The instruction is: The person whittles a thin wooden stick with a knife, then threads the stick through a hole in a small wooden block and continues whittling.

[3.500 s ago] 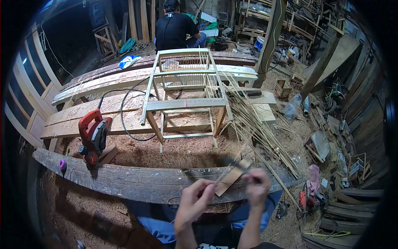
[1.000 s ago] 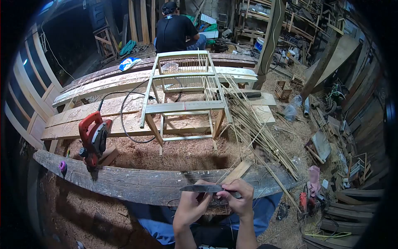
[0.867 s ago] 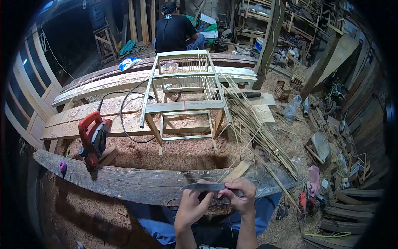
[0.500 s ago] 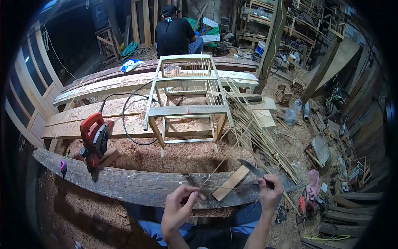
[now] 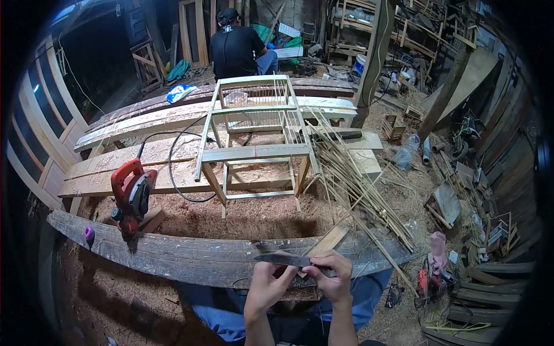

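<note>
My right hand (image 5: 333, 275) is closed round the handle of a dark-bladed knife (image 5: 284, 259), its blade pointing left. Close beside it, my left hand (image 5: 266, 287) has its fingers pinched together under the blade; what they hold is too small to make out. Both hands are over the near edge of a weathered plank (image 5: 196, 259). A short light wood piece (image 5: 328, 241) lies on the plank, partly hidden behind my hands. Beyond stands a wooden frame (image 5: 257, 152) with thin vertical sticks.
A red power tool (image 5: 131, 193) with a black cable stands at the left, near a purple roll (image 5: 89, 233). Thin sticks (image 5: 363, 184) are heaped right of the frame. A person in black (image 5: 236, 52) sits at the back. Shavings cover the ground.
My right hand has moved left and down with the knife, whose blade has swung level. My left hand has shifted right, and the hands are now close together. The thin strip it held no longer shows clearly.
</note>
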{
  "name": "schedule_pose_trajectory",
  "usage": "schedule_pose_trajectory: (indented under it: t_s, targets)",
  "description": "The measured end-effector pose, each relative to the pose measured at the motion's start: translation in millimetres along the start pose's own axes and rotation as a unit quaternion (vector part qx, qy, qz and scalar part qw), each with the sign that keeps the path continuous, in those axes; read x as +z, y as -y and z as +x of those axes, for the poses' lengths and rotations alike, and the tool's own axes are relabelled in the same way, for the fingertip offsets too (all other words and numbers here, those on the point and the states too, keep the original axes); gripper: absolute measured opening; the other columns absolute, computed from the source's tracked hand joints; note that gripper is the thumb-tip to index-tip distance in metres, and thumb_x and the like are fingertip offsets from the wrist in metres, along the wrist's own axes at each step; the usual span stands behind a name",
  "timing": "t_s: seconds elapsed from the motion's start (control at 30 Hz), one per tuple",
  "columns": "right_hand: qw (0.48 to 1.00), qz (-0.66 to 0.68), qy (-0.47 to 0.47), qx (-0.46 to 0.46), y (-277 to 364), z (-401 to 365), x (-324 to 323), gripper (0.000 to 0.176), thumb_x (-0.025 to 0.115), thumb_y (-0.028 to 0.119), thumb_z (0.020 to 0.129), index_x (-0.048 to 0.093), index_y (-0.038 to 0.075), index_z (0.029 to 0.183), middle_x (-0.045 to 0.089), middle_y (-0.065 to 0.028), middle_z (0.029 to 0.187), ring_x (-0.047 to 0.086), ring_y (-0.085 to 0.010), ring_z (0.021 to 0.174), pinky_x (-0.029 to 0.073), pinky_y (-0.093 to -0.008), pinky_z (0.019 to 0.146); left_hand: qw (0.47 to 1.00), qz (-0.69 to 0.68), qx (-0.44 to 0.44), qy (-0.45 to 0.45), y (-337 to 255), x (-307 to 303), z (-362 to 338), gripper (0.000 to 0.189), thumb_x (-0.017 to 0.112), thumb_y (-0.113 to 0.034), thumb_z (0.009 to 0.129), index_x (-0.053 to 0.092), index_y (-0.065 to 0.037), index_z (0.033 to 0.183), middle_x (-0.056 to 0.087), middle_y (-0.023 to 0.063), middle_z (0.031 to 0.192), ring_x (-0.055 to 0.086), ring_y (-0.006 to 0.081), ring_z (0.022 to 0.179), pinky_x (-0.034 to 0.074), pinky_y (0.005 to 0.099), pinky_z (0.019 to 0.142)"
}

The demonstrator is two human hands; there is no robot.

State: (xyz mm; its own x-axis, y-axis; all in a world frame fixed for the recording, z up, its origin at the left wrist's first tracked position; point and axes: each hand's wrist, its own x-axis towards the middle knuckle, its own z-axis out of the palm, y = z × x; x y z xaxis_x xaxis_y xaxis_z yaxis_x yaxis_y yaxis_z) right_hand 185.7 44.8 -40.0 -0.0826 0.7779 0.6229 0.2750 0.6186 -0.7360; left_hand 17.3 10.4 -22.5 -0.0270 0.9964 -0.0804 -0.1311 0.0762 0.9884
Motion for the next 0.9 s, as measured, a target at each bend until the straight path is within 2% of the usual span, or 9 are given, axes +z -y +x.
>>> schedule_pose_trajectory:
  t_s: [0.1,0.27,0.37,0.43,0.53,0.57,0.6,0.7,0.9]
  targets:
    - [1.000,-0.007,0.000,-0.015,-3,-1,-7,0.027,0.090,0.018,0.070,0.069,0.006,0.084,0.072,-0.0090,0.077,0.071,-0.0240,0.070,0.053,-0.0330,0.062,0.998,-0.015,0.057,0.013,-7,5,1,0.008,0.067,-0.003,0.094,0.064,0.005,0.092,0.065,0.0018,0.083,0.062,0.0074,0.080,0.050,0.0245,0.073]
    - [0.996,-0.081,-0.009,-0.038,-7,0,-20,0.025,0.088,0.015,0.073,0.066,0.007,0.082,0.071,-0.0075,0.078,0.069,-0.0218,0.074,0.052,-0.0326,0.067,0.999,-0.014,0.027,0.026,-13,7,-2,0.011,0.065,-0.006,0.097,0.065,0.005,0.096,0.068,0.0039,0.084,0.062,0.0075,0.078,0.049,0.0230,0.071]
    - [0.990,-0.091,-0.104,0.008,-32,-7,-49,0.024,0.084,0.017,0.080,0.065,0.006,0.087,0.068,-0.0073,0.079,0.066,-0.0194,0.074,0.051,-0.0306,0.068,1.000,0.013,-0.016,-0.009,-23,-11,-11,0.011,0.063,-0.006,0.098,0.065,0.004,0.100,0.068,0.0047,0.084,0.062,0.0079,0.080,0.049,0.0231,0.073]
    - [0.962,-0.163,-0.183,0.122,-30,-5,-70,0.024,0.081,0.021,0.086,0.063,0.006,0.091,0.066,-0.0069,0.082,0.063,-0.0173,0.075,0.050,-0.0281,0.069,1.000,0.011,-0.013,-0.026,-21,-26,-14,0.012,0.061,-0.005,0.099,0.065,0.004,0.105,0.070,0.0064,0.088,0.063,0.0077,0.082,0.050,0.0238,0.076]
    - [0.978,-0.104,-0.166,0.073,-16,-11,-50,0.022,0.082,0.020,0.084,0.066,0.005,0.086,0.069,-0.0090,0.082,0.068,-0.0250,0.076,0.053,-0.0345,0.068,0.999,0.008,-0.009,-0.031,-28,-18,-10,0.013,0.061,-0.005,0.099,0.064,0.004,0.108,0.071,0.0078,0.092,0.065,0.0096,0.085,0.051,0.0241,0.078]
    - [0.984,-0.102,-0.139,0.048,-14,-10,-41,0.025,0.083,0.022,0.083,0.065,0.005,0.085,0.069,-0.0095,0.083,0.068,-0.0250,0.077,0.053,-0.0342,0.068,1.000,-0.003,-0.012,-0.021,-18,-15,-6,0.015,0.060,-0.007,0.101,0.063,0.004,0.110,0.072,0.0064,0.093,0.064,0.0086,0.086,0.050,0.0225,0.078]
    - [0.992,-0.055,-0.101,0.047,-11,-10,-33,0.026,0.084,0.022,0.083,0.064,0.004,0.088,0.067,-0.0076,0.084,0.063,-0.0169,0.072,0.050,-0.0276,0.065,1.000,-0.001,-0.012,-0.020,-16,-10,-4,0.015,0.060,-0.007,0.101,0.063,0.004,0.110,0.072,0.0064,0.093,0.064,0.0086,0.086,0.050,0.0225,0.078]
    - [0.998,-0.035,-0.050,0.035,-5,-8,-12,0.024,0.086,0.017,0.079,0.067,0.005,0.087,0.069,-0.0089,0.084,0.066,-0.0202,0.073,0.052,-0.0294,0.067,0.999,-0.042,0.021,-0.010,-13,3,-1,0.012,0.059,-0.004,0.100,0.063,0.005,0.108,0.072,0.0062,0.096,0.067,0.0112,0.091,0.053,0.0273,0.085]
    - [0.999,-0.041,0.000,0.021,1,-3,-1,0.025,0.088,0.016,0.073,0.068,0.005,0.085,0.073,-0.0108,0.082,0.072,-0.0259,0.075,0.055,-0.0342,0.067,1.000,-0.013,-0.014,-0.023,1,4,-1,0.012,0.063,-0.005,0.097,0.066,0.003,0.107,0.071,0.0035,0.096,0.064,0.0091,0.089,0.051,0.0262,0.082]
